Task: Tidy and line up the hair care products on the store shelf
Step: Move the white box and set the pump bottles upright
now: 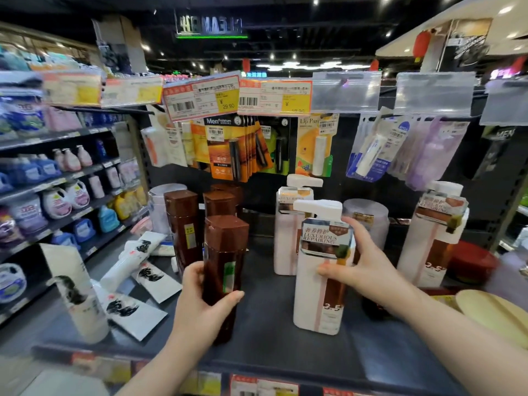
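Note:
My left hand [200, 304] is wrapped around a tall brown bottle [224, 252] standing near the front of the dark shelf [271, 347]. Behind it stand two more brown bottles [183, 224] in a rough row. My right hand [363, 267] grips a white pump bottle [321, 270] with a "Luxurious Repairing" tag, upright at the shelf's middle. A second white pump bottle [288, 224] stands behind it and a third [434, 235] to the right. White tubes and boxes with black brush marks [137, 281] lie toppled on the left.
Lip balm cards [228, 147] and price tags [203, 95] hang above the shelf's back. A red tub [471, 264] and a pale yellow object [497, 312] sit at the right. Detergent shelves [57, 195] run along the left aisle. Shelf-edge labels [257, 384] line the front.

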`<state>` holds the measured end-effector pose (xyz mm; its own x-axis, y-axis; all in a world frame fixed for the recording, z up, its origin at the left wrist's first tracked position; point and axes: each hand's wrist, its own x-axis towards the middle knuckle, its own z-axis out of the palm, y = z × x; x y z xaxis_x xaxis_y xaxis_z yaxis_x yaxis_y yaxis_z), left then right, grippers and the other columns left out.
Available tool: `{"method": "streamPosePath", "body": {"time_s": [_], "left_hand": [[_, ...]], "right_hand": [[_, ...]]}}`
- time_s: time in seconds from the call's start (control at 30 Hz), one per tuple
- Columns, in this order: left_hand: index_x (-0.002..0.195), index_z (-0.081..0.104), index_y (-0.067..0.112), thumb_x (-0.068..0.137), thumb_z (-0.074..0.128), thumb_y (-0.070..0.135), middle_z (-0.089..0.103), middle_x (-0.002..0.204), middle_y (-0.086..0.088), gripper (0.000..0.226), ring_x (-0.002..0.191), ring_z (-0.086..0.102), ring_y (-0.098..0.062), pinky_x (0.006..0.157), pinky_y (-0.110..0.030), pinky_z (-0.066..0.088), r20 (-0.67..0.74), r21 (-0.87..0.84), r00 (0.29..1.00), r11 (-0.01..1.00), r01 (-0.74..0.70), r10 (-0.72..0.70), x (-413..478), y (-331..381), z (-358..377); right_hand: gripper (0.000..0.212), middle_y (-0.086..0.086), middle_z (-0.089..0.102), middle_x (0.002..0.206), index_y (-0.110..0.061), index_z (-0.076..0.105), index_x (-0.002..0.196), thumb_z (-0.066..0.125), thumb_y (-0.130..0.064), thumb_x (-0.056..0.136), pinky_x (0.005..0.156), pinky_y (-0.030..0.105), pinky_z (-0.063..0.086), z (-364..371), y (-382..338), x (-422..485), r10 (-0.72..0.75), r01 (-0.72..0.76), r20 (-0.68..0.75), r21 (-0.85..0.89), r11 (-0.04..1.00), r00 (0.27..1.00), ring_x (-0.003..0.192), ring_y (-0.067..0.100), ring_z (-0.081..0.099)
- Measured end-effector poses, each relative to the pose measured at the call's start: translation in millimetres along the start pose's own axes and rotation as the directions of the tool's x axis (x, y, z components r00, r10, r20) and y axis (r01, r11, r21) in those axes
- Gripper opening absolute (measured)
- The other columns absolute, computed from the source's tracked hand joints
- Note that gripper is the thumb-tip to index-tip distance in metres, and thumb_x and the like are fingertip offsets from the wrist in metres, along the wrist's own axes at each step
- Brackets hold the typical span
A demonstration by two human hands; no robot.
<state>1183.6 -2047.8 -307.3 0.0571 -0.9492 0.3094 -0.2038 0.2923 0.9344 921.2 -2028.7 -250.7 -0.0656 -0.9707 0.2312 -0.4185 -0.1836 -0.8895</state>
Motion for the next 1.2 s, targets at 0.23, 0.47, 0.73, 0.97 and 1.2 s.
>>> {"method": "streamPosePath", "body": {"time_s": [0.23,0.47,0.73,0.97,1.2], "left_hand": [[0.119,0.03,0.04,0.063,0.078,0.017,0.059,0.115,0.0,0.078,0.105,0.059,-0.011,0.097,-0.033,0.041,0.024,0.029,1.0,1.0,0.0,-0.001,-4,-4,-6],[0.129,0.031,0.028,0.059,0.081,0.019,0.057,0.111,0.014,0.086,0.1,0.055,0.001,0.092,-0.03,0.041,0.073,0.097,0.997,0.995,0.003,-0.01,-7,-2,-13],[0.133,0.032,0.017,0.065,0.081,0.017,0.056,0.117,0.0,0.084,0.107,0.054,-0.017,0.092,-0.03,0.039,0.02,0.146,1.0,0.989,0.011,-0.014,2,-3,-6],[0.131,0.028,0.026,0.067,0.08,0.01,0.051,0.121,0.009,0.084,0.113,0.049,-0.012,0.098,-0.031,0.038,0.104,0.166,0.992,0.985,0.054,-0.072,-1,-8,-11],[0.098,0.045,0.028,0.069,0.079,0.015,0.056,0.094,0.021,0.046,0.086,0.053,0.001,0.068,-0.01,0.039,0.08,0.263,0.992,0.962,0.071,-0.095,-5,-11,-12]], "right_hand": [[0.085,-0.014,0.062,0.115,-0.044,0.027,0.129,0.082,-0.024,0.067,0.089,0.033,0.054,14,2,10,0.026,-0.027,0.07,0.014,1.0,0.997,0.106,0.007,0.061],[0.092,-0.02,0.055,0.112,-0.03,0.027,0.134,0.085,-0.017,0.063,0.074,0.013,0.047,23,17,0,0.11,-0.103,0.142,-0.058,0.993,0.984,0.1,-0.003,0.054],[0.095,-0.006,0.051,0.125,-0.023,0.023,0.14,0.083,-0.021,0.066,0.097,0.034,0.046,34,14,22,0.174,-0.168,0.136,-0.06,0.984,0.975,0.119,0.016,0.05],[0.103,-0.009,0.044,0.131,-0.028,0.013,0.143,0.082,-0.021,0.068,0.105,0.039,0.039,35,19,22,0.2,-0.186,0.21,-0.084,0.979,0.957,0.127,0.015,0.043],[0.095,-0.003,0.045,0.137,-0.022,0.02,0.142,0.081,-0.02,0.069,0.104,0.039,0.04,37,23,27,0.226,-0.208,0.181,-0.113,0.972,0.957,0.128,0.019,0.044]]}}
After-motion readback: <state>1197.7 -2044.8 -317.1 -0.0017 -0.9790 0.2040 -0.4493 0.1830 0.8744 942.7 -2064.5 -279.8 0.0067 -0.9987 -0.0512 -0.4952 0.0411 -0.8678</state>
